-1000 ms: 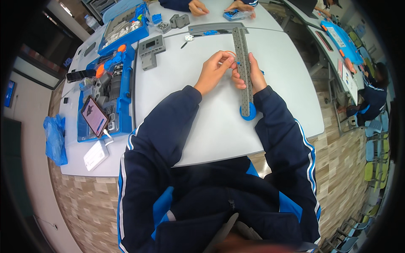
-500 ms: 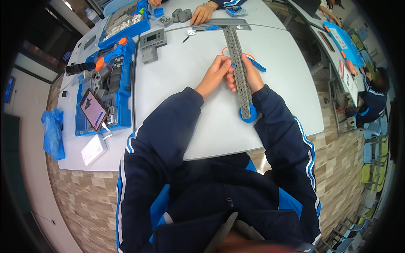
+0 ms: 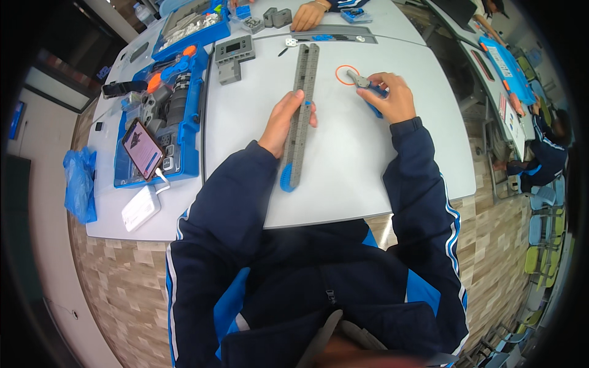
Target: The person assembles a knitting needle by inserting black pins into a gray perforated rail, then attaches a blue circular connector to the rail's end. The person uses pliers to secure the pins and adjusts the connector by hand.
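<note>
My left hand (image 3: 280,126) is closed around the middle of a long grey perforated beam (image 3: 305,67), which stands slightly tilted above the white table. At the beam's near end is a blue gear (image 3: 286,178), seen nearly edge-on. A small blue pin (image 3: 308,103) shows on the beam beside my left fingers. Farther right, my right hand (image 3: 399,101) grips a plier-like tool (image 3: 360,80) with a grey head and blue handles. An orange ring (image 3: 338,74), perhaps a rubber band, lies by the tool's head.
A blue parts box (image 3: 196,122) stands at left with a phone (image 3: 142,149) on it, cabled to a white power bank (image 3: 141,208). Beyond my hands are a grey controller brick (image 3: 234,52) and a grey tray (image 3: 334,34). Another person's hand (image 3: 310,15) rests behind the tray.
My right hand has let go of the beam and taken hold of the plier-like tool on the right. My left hand has moved the beam leftward and turned it.
</note>
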`<state>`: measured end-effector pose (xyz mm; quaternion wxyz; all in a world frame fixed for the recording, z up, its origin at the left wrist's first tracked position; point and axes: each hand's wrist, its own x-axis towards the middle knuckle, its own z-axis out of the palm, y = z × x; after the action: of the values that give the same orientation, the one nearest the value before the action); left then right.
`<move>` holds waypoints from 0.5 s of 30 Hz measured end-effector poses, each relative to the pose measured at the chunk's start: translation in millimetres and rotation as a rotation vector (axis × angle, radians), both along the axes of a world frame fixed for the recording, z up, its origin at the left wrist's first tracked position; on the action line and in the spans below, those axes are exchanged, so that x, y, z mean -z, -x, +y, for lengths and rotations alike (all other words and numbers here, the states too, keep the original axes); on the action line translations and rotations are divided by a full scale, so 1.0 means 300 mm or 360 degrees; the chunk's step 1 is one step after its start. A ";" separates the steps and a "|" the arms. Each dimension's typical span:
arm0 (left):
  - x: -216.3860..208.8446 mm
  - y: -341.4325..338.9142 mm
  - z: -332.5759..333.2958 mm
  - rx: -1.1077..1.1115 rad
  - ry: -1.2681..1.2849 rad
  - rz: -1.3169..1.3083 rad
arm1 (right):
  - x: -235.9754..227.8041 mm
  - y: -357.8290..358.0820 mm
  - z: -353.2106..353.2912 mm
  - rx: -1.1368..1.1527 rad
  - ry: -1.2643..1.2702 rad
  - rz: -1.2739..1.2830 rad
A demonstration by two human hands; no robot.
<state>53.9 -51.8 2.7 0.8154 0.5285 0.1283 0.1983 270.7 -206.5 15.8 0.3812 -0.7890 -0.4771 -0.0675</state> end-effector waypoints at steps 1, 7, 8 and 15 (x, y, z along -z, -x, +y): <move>0.005 0.015 0.018 -0.0028 0.0008 0.0033 | 0.017 -0.012 0.002 0.0080 0.0057 -0.0333; 0.032 0.054 0.113 -0.0072 0.0022 0.0112 | 0.037 -0.026 0.016 0.0018 0.0150 -0.0501; 0.034 0.057 0.126 -0.0103 -0.0016 0.0142 | 0.026 -0.015 0.018 0.0039 0.0125 -0.0531; 0.044 0.057 0.171 -0.0236 -0.0175 0.0231 | -0.007 0.173 0.062 -0.0779 0.0012 -0.0252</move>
<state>36.7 -0.6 -10.5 0.7568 0.5745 0.2147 0.2260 219.0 -187.7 17.9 0.3446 -0.6438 -0.6824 -0.0332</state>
